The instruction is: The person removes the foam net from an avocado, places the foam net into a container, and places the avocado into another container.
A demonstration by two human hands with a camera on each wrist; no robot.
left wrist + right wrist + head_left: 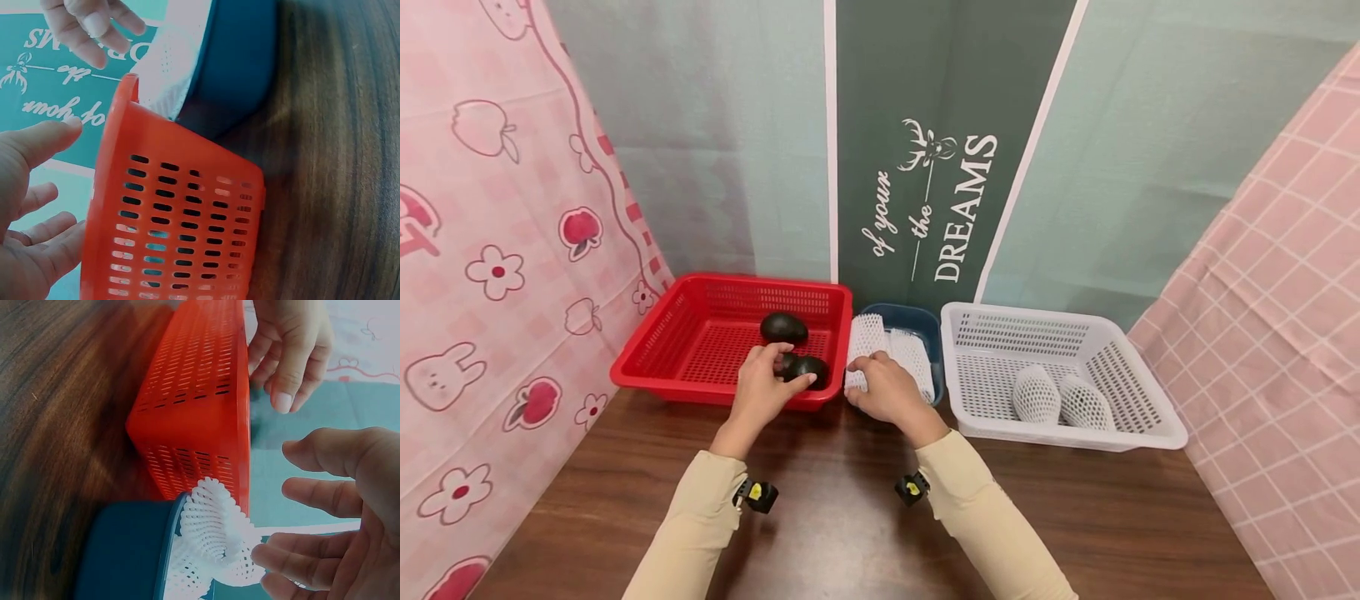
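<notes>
My left hand reaches over the front rim of the red basket, thumb and fingers apart, right at two dark avocados. Behind them lies another dark avocado. In the left wrist view the basket wall hides the fruit, and the thumb and fingers stand separate. My right hand hovers over the small blue basket, which holds white foam net sleeves. From the right wrist, its fingers look loosely bent and spread, a fingertip close beside a net sleeve; nothing is gripped.
On the right, a white basket contains two oval things in foam nets. All three baskets stand side by side on a brown wooden table. Behind them hangs a green printed curtain, with pink cloths at both sides.
</notes>
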